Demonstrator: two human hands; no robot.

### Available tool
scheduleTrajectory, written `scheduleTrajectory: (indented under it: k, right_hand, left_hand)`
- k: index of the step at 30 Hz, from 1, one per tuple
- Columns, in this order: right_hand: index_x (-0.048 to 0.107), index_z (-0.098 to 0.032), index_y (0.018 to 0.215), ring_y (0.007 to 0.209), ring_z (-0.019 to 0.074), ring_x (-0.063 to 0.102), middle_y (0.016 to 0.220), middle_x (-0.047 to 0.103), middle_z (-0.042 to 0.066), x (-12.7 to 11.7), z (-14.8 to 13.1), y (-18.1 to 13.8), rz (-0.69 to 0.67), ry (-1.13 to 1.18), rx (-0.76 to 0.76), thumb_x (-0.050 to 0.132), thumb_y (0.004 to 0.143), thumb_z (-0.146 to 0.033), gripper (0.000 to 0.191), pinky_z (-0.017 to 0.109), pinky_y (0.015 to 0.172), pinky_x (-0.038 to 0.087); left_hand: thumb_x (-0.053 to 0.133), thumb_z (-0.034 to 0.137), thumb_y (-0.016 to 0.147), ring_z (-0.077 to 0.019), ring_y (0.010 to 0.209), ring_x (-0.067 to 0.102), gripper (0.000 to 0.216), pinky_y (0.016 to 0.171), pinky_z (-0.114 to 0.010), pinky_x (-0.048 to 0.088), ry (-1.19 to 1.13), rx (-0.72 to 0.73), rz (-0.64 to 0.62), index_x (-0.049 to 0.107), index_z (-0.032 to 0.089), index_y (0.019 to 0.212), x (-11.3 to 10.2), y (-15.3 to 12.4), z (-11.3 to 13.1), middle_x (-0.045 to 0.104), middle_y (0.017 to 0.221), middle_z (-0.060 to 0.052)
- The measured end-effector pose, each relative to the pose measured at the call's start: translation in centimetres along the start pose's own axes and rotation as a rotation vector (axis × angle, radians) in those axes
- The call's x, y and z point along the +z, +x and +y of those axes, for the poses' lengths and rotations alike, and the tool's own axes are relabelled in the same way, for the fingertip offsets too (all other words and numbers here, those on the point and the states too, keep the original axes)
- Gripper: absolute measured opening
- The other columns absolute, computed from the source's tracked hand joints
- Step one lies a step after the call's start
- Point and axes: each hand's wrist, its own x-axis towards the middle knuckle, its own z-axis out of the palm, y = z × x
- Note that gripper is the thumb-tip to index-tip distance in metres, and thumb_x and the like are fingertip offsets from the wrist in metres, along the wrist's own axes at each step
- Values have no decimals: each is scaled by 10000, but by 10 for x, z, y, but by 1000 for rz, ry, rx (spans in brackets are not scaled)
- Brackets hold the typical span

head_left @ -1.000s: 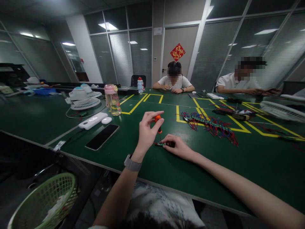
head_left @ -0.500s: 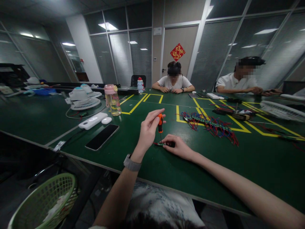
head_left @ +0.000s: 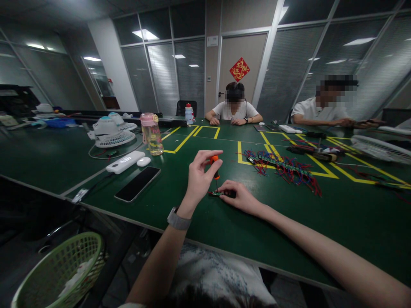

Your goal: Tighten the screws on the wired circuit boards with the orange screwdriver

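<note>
My left hand (head_left: pixel 202 173), with a watch at its wrist, is closed around the handle of an orange and black screwdriver (head_left: pixel 216 173). The screwdriver stands nearly upright, its thin shaft pointing down at a small green circuit board (head_left: pixel 215 193) with a red wire. Whether the tip sits in a screw is too small to tell. My right hand (head_left: pixel 239 196) pinches the board's right end against the green table (head_left: pixel 180 214), and its fingers cover that part.
A long row of wired circuit boards (head_left: pixel 282 167) lies to the right within yellow tape. On the left are a phone (head_left: pixel 138 184), a white power strip (head_left: pixel 125 162), a pink-lidded bottle (head_left: pixel 154 137) and a white fan (head_left: pixel 112 134). Two people sit across the table.
My left fingers have shifted on the screwdriver's handle, the thumb now crossing in front and the fingers arched over the top. The board and my right hand have stayed nearly in place.
</note>
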Motion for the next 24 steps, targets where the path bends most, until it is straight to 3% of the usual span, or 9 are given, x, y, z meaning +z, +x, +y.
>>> scheduleTrajectory:
  k: [4,7,12,16,19,22,24]
  right_hand:
    - [716,-159,952,709,143,561,827,614,47,0,1,0,-3,0,1,613,797,-173,187,271,645,466]
    - [717,-157,950,710,145,561,834,620,52,0,0,0,-3,0,5,611,795,-168,188,273,646,466]
    - [715,-159,941,699,141,559,824,618,46,0,-1,0,2,-3,-4,612,791,-164,183,270,638,461]
    - [716,-164,950,708,142,564,842,628,50,0,0,0,3,-2,1,610,795,-167,188,272,647,464]
    - [717,-166,945,700,141,559,839,626,49,1,1,0,1,7,2,612,794,-170,184,272,644,464]
    - [719,-162,938,695,143,556,825,618,49,1,0,0,4,9,-2,611,795,-171,179,272,638,459]
    - [719,-158,942,700,146,558,824,617,50,1,0,0,3,6,1,610,796,-170,183,275,642,459]
  left_hand:
    - [526,275,898,-180,1043,606,268,854,-293,528,-76,-13,-50,659,225,1125,1,0,-1,572,1204,-82]
    - [498,276,915,-175,970,640,306,837,-323,542,-165,-60,-100,603,221,1198,3,0,-2,619,1149,-85]
    - [618,263,844,-165,1007,583,213,879,-280,494,129,77,21,690,223,1041,3,-1,-2,573,1076,-63]
    - [454,280,934,-173,1001,613,301,858,-316,530,-63,-14,-87,613,224,1182,2,-1,-1,578,1181,-85]
    - [557,274,882,-155,912,626,278,808,-292,547,-61,-30,-78,626,220,1146,3,-1,-1,612,1067,-69]
    - [627,254,834,-169,1016,580,217,861,-278,520,77,38,-4,679,227,1044,2,-1,-2,560,1097,-66]
    - [563,264,879,-189,1101,560,220,897,-302,516,18,28,-29,670,223,1066,2,-1,-1,534,1197,-79]
